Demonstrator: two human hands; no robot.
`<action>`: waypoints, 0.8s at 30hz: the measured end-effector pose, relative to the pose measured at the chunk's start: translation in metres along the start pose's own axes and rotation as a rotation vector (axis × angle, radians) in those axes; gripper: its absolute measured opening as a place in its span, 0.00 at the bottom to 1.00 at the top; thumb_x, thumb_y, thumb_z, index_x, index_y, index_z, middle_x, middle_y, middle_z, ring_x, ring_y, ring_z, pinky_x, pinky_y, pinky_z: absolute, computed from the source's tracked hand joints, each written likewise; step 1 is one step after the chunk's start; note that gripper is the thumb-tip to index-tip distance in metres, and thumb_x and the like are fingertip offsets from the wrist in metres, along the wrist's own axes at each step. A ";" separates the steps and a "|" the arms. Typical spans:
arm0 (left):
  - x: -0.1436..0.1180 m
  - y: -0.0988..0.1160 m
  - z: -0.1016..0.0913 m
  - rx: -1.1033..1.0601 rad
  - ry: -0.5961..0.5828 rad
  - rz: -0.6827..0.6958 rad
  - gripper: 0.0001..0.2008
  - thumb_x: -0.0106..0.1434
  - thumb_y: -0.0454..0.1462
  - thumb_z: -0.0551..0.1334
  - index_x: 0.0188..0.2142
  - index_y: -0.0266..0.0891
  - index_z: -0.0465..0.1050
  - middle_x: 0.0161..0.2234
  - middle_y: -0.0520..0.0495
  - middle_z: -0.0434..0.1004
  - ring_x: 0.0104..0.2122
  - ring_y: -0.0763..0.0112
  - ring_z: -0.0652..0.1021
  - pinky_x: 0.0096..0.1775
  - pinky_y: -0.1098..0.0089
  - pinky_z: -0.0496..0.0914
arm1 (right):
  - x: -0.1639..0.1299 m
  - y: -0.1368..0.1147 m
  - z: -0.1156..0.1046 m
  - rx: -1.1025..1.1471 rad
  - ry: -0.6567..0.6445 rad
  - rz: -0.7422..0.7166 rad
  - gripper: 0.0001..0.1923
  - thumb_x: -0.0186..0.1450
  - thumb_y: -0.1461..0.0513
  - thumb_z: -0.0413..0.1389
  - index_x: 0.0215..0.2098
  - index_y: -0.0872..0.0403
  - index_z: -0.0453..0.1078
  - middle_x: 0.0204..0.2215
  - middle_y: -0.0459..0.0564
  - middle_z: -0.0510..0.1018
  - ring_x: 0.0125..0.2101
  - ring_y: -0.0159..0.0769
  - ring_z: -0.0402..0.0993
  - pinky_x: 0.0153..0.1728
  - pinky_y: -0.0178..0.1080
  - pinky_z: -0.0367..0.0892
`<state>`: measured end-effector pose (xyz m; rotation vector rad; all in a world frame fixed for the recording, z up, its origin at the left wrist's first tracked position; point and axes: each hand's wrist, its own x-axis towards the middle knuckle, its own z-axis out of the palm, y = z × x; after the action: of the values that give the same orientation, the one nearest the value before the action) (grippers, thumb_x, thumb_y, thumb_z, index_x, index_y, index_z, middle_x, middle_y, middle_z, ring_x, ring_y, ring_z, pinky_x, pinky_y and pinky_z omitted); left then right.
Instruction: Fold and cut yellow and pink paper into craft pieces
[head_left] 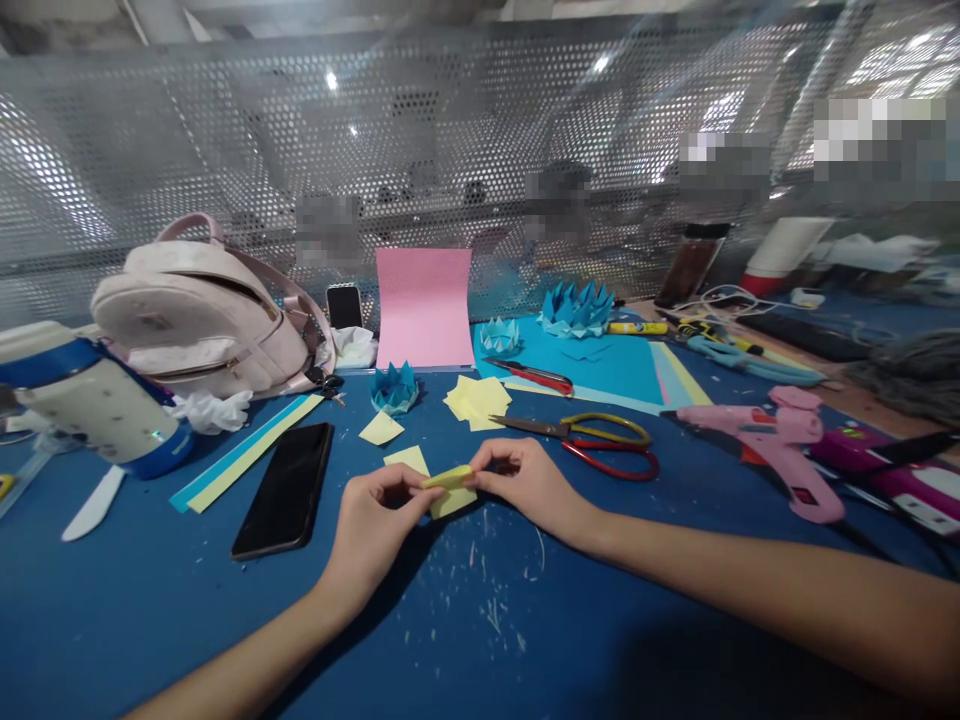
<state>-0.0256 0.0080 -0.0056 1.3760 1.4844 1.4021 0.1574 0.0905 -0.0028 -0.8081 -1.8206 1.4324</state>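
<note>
We log both hands low on the blue table (150, 600), meeting at the centre of the view. Left hand (375, 525) and right hand (525, 485) each pinch one end of a small yellow paper piece (450, 488); both are closed on it, fingertips tight.

The piece sits between the two hands, touching both and resting on or just above the table. Its long axis runs left to right, roughly in line with the gap between the thumbs. Neither hand is nearer; they share it evenly, left end to left hand, right end to right.

Nearby: a loose yellow square (407, 459) just behind the left hand, a stack of yellow squares (478, 400) further back, yellow-handled scissors (592, 432) just beyond the right hand, a black phone (285, 490) to the left, a pink glue gun (772, 440) well to the right.

Writing: we find no brand, label or text that we can read on any item.
</note>
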 end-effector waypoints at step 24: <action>0.000 -0.001 0.002 -0.014 -0.083 -0.085 0.12 0.50 0.41 0.70 0.20 0.36 0.74 0.18 0.51 0.73 0.20 0.75 0.70 0.24 0.76 0.63 | -0.002 -0.002 -0.003 -0.004 -0.006 -0.110 0.17 0.59 0.50 0.63 0.26 0.55 0.70 0.28 0.47 0.73 0.31 0.34 0.68 0.32 0.36 0.62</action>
<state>-0.0239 0.0085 -0.0075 1.3305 1.4592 1.2849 0.1606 0.0904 -0.0002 -0.6957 -1.8443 1.3630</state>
